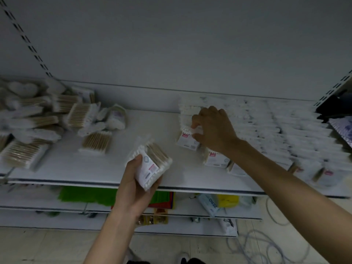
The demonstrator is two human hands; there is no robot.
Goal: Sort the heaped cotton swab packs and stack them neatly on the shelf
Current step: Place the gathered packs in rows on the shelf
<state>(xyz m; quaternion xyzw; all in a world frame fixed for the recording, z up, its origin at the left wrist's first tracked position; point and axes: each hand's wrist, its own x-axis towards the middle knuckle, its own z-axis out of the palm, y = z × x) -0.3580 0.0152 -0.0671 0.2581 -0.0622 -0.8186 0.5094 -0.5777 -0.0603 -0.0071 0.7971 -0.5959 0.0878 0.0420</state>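
— What was nearest the camera?
— Pale cables (270, 242) looped on the floor, and above them a lower shelf (38, 201) with green packets (85, 195).

— And the hands?
— The left hand (133, 187) was in front of the shelf (91, 168) edge, fingers curled round a swab pack (150, 166), which it held tilted above the shelf's front. Further in, the right hand (213, 130) pinched the top of an upright pack (185, 141) at the left end of the stacked rows (285, 134).

— Where were the rest of the packs?
— The rows filled the right side of the shelf, blurred. The loose heap (38, 119) lay on the left side, well apart from them, with bare shelf between, against the grey back panel (171, 44).
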